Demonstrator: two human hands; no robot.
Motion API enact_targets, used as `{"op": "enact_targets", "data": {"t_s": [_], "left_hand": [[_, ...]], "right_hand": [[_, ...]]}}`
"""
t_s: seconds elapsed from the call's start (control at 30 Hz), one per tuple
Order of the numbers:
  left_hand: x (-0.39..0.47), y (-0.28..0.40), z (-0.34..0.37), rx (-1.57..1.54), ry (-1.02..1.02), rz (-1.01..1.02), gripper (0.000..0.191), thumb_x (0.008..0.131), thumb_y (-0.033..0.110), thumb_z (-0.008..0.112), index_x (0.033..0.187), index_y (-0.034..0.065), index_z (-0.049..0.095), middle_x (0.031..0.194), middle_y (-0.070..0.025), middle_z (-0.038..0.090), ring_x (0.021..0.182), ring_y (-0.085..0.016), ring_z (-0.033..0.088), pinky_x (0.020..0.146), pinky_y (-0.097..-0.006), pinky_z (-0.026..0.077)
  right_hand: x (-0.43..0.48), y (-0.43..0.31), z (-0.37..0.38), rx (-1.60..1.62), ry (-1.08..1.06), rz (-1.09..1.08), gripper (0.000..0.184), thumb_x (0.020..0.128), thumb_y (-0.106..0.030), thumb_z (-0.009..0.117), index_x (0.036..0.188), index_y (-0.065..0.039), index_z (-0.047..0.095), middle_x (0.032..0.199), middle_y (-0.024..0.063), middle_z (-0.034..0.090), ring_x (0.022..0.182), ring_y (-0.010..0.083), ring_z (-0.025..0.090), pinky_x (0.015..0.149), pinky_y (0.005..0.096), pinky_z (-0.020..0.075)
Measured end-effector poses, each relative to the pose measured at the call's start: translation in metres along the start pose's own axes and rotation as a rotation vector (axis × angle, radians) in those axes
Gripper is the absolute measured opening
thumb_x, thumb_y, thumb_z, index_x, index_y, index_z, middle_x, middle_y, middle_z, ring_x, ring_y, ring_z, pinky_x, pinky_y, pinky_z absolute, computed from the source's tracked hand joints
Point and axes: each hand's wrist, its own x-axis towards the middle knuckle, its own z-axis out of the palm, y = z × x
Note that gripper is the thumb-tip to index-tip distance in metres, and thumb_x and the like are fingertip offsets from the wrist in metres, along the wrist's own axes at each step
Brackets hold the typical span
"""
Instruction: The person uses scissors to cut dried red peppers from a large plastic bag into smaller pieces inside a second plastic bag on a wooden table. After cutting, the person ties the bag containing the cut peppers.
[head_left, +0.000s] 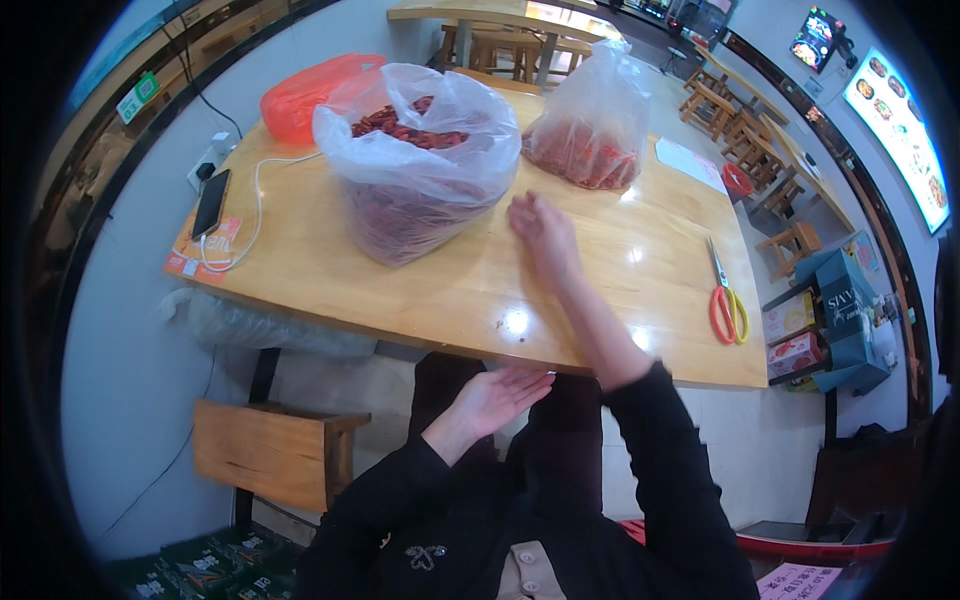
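Observation:
My left hand (504, 401) is palm up with its fingers stretched out, just below the table's near edge. It holds nothing. Over the wooden table (450, 300), my right hand (546, 234) is slightly blurred, its fingers loosely bent and partly hidden. To its left stands a large, translucent plastic bag (427, 202), open at the top and full of dried red chillies (409, 129). Beyond the hand is a second clear bag (589, 127), gathered at the top, with reddish contents in its lower part. Small dark crumbs (523, 340) lie near the table's front edge.
Scissors (724, 300) with red and yellow handles lie at the right. A red plastic bag (311, 97) sits at the back left. A phone (212, 204) on a white charging cable (259, 202) rests by the wall. A wooden stool (262, 454) stands below left.

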Motion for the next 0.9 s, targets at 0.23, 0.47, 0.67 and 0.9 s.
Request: {"op": "enact_targets", "data": {"t_s": [0.23,0.47,0.67,0.9], "left_hand": [[-0.003,0.009,-0.004,-0.004,-0.036,0.025,0.038,0.096,0.013,0.039,0.125,-0.0103,0.04,0.134,-0.0274,0.041,0.127,-0.039,0.039,0.11,-0.0477,0.032],[-0.024,0.005,0.009,0.159,0.109,0.237,0.029,0.098,0.017,0.036,0.11,-0.0041,0.052,0.111,-0.018,0.057,0.107,-0.03,0.056,0.098,-0.0412,0.045],[-0.103,0.035,0.018,0.03,-0.055,0.223,0.019,0.094,0.012,0.046,0.106,-0.0011,0.053,0.104,-0.0127,0.06,0.096,-0.025,0.06,0.086,-0.0349,0.052],[-0.118,0.172,0.208,0.771,-0.312,1.07,0.031,0.095,0.022,0.049,0.111,-0.0035,0.055,0.115,-0.023,0.057,0.107,-0.031,0.058,0.092,-0.0389,0.048]], "right_hand": [[-0.023,0.007,-0.014,-0.089,-0.302,0.241,0.045,0.098,-0.028,0.042,0.121,0.011,0.046,0.119,0.0228,0.057,0.11,0.0298,0.058,0.097,0.0407,0.0452],[-0.165,-0.006,0.004,-0.227,-0.433,0.371,0.036,0.099,-0.025,0.044,0.116,0.005,0.056,0.11,0.0171,0.063,0.099,0.021,0.063,0.091,0.0334,0.0479],[-0.176,-0.05,-0.007,-0.154,-0.466,0.192,0.034,0.099,-0.016,0.042,0.123,0.005,0.05,0.108,0.0201,0.063,0.099,0.0257,0.063,0.091,0.0372,0.049],[-0.129,-0.117,0.008,-0.42,-0.405,-0.205,0.033,0.097,-0.016,0.047,0.119,0.008,0.051,0.1,0.0175,0.065,0.094,0.0241,0.065,0.088,0.0348,0.0499]]}}
